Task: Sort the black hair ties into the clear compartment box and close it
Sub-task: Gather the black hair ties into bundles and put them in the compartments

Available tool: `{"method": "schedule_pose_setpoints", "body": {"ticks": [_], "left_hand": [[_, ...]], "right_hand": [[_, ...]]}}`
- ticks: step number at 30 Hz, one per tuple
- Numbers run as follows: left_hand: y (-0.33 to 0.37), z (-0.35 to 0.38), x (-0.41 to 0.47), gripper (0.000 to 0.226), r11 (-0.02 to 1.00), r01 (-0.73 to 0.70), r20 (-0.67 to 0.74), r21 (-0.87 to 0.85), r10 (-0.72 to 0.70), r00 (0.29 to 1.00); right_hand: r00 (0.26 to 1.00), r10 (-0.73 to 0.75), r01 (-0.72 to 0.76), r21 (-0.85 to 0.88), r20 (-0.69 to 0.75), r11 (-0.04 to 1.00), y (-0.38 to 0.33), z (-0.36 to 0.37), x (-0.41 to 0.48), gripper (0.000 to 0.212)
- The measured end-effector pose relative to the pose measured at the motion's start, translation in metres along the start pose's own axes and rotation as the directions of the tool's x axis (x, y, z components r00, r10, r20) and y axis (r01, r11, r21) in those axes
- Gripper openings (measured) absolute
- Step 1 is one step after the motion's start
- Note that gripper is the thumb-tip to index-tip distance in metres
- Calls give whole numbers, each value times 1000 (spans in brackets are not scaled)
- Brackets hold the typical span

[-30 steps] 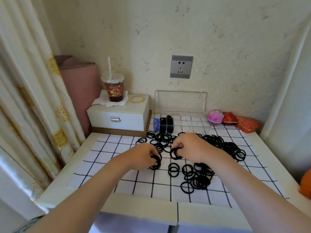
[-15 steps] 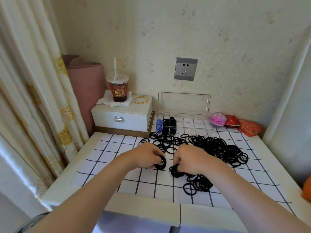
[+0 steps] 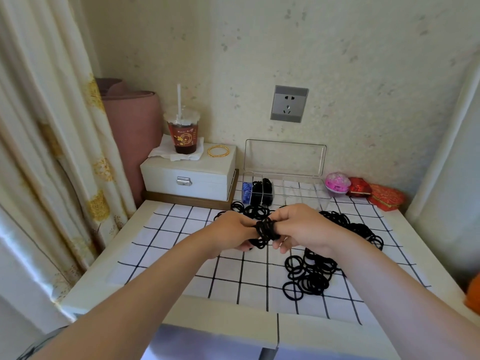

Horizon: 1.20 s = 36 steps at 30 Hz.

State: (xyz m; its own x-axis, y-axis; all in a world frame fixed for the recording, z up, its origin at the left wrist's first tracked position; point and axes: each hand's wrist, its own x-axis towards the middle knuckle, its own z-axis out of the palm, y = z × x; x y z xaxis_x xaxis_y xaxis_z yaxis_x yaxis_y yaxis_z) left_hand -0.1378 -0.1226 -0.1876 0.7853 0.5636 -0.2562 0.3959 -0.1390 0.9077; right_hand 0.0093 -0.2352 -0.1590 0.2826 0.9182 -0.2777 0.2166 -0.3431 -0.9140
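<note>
In front of the box point(image 3: 301, 190), the left hand point(image 3: 230, 233) and right hand point(image 3: 302, 227) meet above the counter point(image 3: 104, 279). The fingers point(image 3: 245, 226) of both are curled, pinching one bundle point(image 3: 266, 229) of black ties between them. Loose ties point(image 3: 309, 274) lie on the checked cloth point(image 3: 181, 229) in front of the box and towards its right end. The box is open, with its lid point(image 3: 284, 158) upright at the back. Packed ties point(image 3: 262, 193) fill compartments at its left end, beside something blue.
</note>
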Motion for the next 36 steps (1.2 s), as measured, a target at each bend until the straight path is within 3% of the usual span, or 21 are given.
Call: {"method": "schedule_pose_setpoints", "body": {"ticks": [5,10,14,17,23,26,29,33,36], "left_hand": [[6,0,2,18,970,75,158,-233,-39,987],[12,0,2,19,861,158,212,-484,-60,975],[8,4,4,23,947,69,174,-313,-14,985],[6,4,6,24,958,45,105,-285,-15,994],[11,-3,12,26,929,44,124,-366,2,992],[15,-5,15,26,916,38,136,-398,18,990],[22,-4,17,27,922,-12,117,-387,61,991],[28,-6,24,28,977,-91,-62,-193,80,995],[31,-8,28,22,988,-147,-61,-51,144,988]], "right_hand": [[994,43,-42,10,-99,999,5,-1,4,15],[980,45,-53,-37,-193,998,9,-2,9,17],[963,-32,-12,-161,-266,987,11,5,11,7],[966,-73,27,-184,-249,982,11,6,13,7],[999,-17,20,65,-49,998,6,-16,8,19],[999,11,-1,215,-45,977,9,-22,10,32],[997,57,-74,347,57,935,10,-24,10,38],[995,79,-95,441,54,893,10,-25,11,32],[992,118,-121,457,34,881,13,-27,15,35]]}}
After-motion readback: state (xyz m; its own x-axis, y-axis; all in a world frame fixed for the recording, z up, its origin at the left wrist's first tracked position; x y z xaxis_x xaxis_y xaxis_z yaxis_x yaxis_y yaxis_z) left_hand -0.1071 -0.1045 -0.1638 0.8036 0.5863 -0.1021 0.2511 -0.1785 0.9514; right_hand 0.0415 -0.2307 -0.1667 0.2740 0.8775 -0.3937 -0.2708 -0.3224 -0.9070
